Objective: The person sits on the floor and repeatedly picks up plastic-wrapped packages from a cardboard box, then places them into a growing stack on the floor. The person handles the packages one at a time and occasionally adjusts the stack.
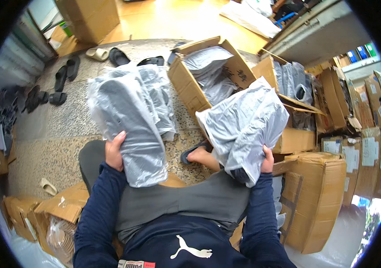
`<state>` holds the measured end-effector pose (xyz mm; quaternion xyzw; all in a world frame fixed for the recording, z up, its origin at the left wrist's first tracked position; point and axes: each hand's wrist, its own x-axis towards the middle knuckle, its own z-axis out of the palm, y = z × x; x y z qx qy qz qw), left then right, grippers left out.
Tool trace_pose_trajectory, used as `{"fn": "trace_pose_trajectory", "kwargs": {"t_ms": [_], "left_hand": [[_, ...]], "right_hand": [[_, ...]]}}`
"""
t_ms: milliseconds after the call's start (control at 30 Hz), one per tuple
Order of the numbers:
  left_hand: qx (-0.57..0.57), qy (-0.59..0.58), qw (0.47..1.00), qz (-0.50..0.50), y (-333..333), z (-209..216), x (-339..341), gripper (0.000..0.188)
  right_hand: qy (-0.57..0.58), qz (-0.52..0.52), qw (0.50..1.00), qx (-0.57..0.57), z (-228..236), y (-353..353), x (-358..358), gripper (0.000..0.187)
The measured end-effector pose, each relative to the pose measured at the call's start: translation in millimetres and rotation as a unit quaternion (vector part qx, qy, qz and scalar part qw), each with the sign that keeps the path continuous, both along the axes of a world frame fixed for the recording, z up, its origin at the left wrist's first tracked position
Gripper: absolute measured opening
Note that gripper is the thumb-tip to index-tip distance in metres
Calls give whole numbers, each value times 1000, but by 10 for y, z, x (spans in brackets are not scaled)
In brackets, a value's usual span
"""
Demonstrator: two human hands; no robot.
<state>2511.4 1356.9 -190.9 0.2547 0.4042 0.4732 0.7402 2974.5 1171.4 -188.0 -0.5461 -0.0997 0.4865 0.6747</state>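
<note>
My left hand [115, 152] is closed on the near left edge of a clear plastic bag with dark slippers [132, 125] in it; a long rounded sole shape shows through. Another heap of bagged dark footwear [159, 100] lies on the floor just beyond it. Over my right thigh, my right hand [267, 160] grips the lower right side of a second plastic bag [246, 120], whiter and more crumpled. Something dark shows at its lower end, but its kind is hard to make out. The fingers under both bags are partly hidden.
An open carton [188, 85] of bagged items stands just past the right bag, beside another open carton [268, 71]. Stacked boxes [360, 156] line the right side. Loose slippers [72, 67] lie on the speckled floor at far left. A tall carton [315, 201] stands near my right arm.
</note>
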Motion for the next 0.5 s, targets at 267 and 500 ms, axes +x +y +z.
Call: {"fn": "trace_pose_trajectory", "kwargs": {"t_ms": [267, 500], "left_hand": [[140, 285, 948, 6, 37, 301, 611, 47], [173, 475, 862, 47, -582, 599, 1060, 71]], "right_hand": [[25, 250, 963, 96, 822, 42, -680, 66], [-7, 279, 960, -1, 766, 33, -1419, 80]]}}
